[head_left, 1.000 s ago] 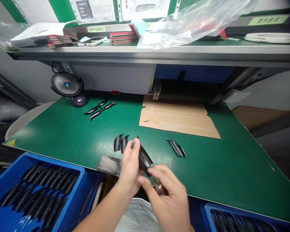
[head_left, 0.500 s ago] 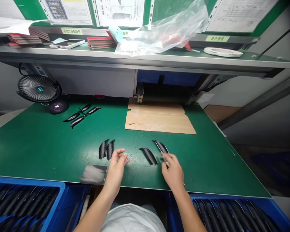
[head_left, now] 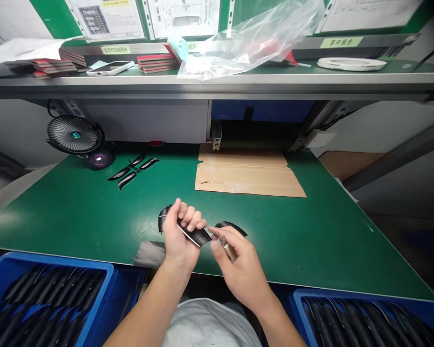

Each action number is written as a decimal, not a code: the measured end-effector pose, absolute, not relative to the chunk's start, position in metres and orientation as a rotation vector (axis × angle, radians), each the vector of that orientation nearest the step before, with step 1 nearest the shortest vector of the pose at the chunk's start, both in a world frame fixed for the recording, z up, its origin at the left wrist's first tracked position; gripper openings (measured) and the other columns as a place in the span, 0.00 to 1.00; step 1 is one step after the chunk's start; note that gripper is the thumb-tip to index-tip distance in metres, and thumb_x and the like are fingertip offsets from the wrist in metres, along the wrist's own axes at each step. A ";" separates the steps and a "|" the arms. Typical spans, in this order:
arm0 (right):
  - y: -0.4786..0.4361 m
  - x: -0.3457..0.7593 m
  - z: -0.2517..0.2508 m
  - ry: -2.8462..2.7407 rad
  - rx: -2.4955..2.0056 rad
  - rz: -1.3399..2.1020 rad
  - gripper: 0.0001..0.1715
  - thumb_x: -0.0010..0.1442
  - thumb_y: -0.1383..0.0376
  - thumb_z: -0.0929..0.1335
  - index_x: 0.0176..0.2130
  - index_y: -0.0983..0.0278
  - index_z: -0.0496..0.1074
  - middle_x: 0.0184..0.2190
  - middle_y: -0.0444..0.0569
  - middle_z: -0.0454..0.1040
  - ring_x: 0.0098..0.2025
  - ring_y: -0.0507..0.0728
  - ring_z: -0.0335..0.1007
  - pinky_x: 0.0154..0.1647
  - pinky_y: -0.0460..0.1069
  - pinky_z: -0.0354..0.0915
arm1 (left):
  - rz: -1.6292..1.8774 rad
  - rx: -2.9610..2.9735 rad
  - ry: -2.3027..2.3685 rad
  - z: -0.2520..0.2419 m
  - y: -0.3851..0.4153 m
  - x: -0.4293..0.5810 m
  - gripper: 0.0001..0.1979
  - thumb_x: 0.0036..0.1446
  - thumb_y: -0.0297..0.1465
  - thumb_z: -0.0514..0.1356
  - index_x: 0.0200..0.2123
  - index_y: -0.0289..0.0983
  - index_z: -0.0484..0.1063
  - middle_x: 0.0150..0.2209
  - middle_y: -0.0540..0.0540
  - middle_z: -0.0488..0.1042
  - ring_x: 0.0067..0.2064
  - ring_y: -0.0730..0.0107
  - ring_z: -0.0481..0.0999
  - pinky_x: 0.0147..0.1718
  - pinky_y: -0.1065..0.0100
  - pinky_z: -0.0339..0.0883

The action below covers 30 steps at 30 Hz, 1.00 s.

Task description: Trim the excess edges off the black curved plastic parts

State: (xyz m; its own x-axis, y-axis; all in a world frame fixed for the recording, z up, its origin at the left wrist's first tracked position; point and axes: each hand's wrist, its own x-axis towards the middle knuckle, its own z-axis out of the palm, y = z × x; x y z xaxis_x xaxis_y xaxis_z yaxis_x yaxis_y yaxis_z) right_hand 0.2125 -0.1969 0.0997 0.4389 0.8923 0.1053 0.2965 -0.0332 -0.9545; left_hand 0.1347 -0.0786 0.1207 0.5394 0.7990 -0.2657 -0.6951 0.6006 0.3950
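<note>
Blue bins (head_left: pixel 103 289) of black parts (head_left: pixel 332 320) flank me; one part (head_left: pixel 199 236) looks mid-work, clamped in my left hand (head_left: pixel 181 236), my right hand (head_left: pixel 240 265) gripping a tool (head_left: pixel 230 251) by its end; loose parts (head_left: pixel 234 225) lie beyond, whether finished I can't tell

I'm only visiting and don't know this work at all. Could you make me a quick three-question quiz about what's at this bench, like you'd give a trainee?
1. Multiple choice: what is the left hand gripping?
A) a phone
B) a black piece
C) a plastic bag

2. True or false: the fan stands on the green tabletop, below the shelf.

3. Fill in the blank: the flat brown sheet lying beyond the hands is a piece of ____.

Key: 1: B. 2: True. 3: cardboard.
</note>
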 end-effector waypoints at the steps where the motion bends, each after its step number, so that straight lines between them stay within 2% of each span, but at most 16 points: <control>1: -0.199 0.205 0.105 -1.060 -1.507 0.709 0.20 0.68 0.56 0.62 0.53 0.63 0.73 0.42 0.51 0.72 0.42 0.55 0.69 0.43 0.48 0.66 | 0.963 0.179 0.421 0.125 -0.077 0.131 0.21 0.56 0.32 0.60 0.21 0.38 0.49 0.17 0.59 0.45 0.17 0.81 0.50 0.19 0.75 0.54; 4: -0.204 0.191 0.110 -0.990 -1.400 0.841 0.21 0.69 0.57 0.62 0.57 0.60 0.71 0.43 0.50 0.72 0.43 0.55 0.69 0.46 0.49 0.67 | 1.126 0.081 0.378 0.134 -0.076 0.119 0.20 0.55 0.29 0.56 0.21 0.39 0.44 0.18 0.57 0.42 0.18 0.80 0.48 0.17 0.75 0.51; 9: -0.198 0.181 0.111 -0.796 -1.346 1.032 0.25 0.65 0.55 0.67 0.59 0.58 0.68 0.36 0.47 0.72 0.33 0.52 0.67 0.36 0.47 0.67 | 1.211 0.152 0.327 0.142 -0.085 0.111 0.19 0.52 0.28 0.54 0.21 0.39 0.42 0.18 0.56 0.40 0.19 0.78 0.46 0.17 0.74 0.49; 13: -0.193 0.181 0.115 -0.799 -1.280 1.185 0.27 0.65 0.54 0.67 0.59 0.61 0.68 0.28 0.43 0.68 0.22 0.47 0.54 0.21 0.43 0.57 | 1.243 0.228 0.325 0.146 -0.089 0.108 0.18 0.51 0.29 0.54 0.21 0.38 0.43 0.18 0.56 0.40 0.19 0.78 0.44 0.17 0.74 0.48; 16: -0.193 0.182 0.117 -0.812 -1.250 1.250 0.27 0.65 0.54 0.67 0.59 0.62 0.69 0.27 0.43 0.68 0.20 0.46 0.48 0.17 0.43 0.49 | 1.264 0.300 0.320 0.147 -0.092 0.105 0.19 0.50 0.29 0.55 0.20 0.38 0.43 0.19 0.56 0.40 0.19 0.77 0.43 0.17 0.73 0.47; 18: -0.192 0.182 0.119 -0.822 -1.268 1.253 0.26 0.65 0.55 0.67 0.58 0.63 0.70 0.26 0.43 0.67 0.20 0.46 0.47 0.17 0.43 0.48 | 1.276 0.353 0.322 0.148 -0.094 0.103 0.20 0.50 0.29 0.56 0.20 0.38 0.43 0.19 0.56 0.40 0.20 0.77 0.43 0.17 0.73 0.47; 22: -0.191 0.181 0.124 -0.937 -1.388 1.141 0.21 0.66 0.57 0.65 0.54 0.63 0.73 0.24 0.42 0.65 0.24 0.49 0.55 0.24 0.45 0.57 | 1.295 0.438 0.312 0.146 -0.097 0.100 0.20 0.50 0.30 0.56 0.20 0.38 0.43 0.18 0.55 0.40 0.19 0.76 0.43 0.18 0.72 0.47; 25: -0.192 0.180 0.126 -1.044 -1.499 1.009 0.19 0.67 0.59 0.63 0.53 0.61 0.74 0.26 0.42 0.67 0.28 0.52 0.59 0.29 0.46 0.61 | 1.304 0.467 0.306 0.144 -0.099 0.099 0.19 0.50 0.30 0.56 0.20 0.38 0.44 0.18 0.55 0.41 0.19 0.76 0.43 0.18 0.71 0.47; 30: -0.197 0.179 0.127 -1.147 -1.586 0.875 0.18 0.69 0.61 0.61 0.52 0.61 0.74 0.29 0.44 0.71 0.30 0.54 0.64 0.32 0.47 0.64 | 1.303 0.482 0.311 0.144 -0.103 0.100 0.19 0.50 0.30 0.57 0.20 0.38 0.44 0.18 0.55 0.40 0.19 0.75 0.43 0.17 0.71 0.46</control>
State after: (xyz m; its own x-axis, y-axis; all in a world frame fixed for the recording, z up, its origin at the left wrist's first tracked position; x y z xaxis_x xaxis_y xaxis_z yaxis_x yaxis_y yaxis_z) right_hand 0.1793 -0.1972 0.1266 0.3014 0.9533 -0.0162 0.2675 -0.1009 -0.9582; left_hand 0.1002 -0.1028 0.1435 0.2443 0.9685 0.0479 -0.8423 0.1874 0.5054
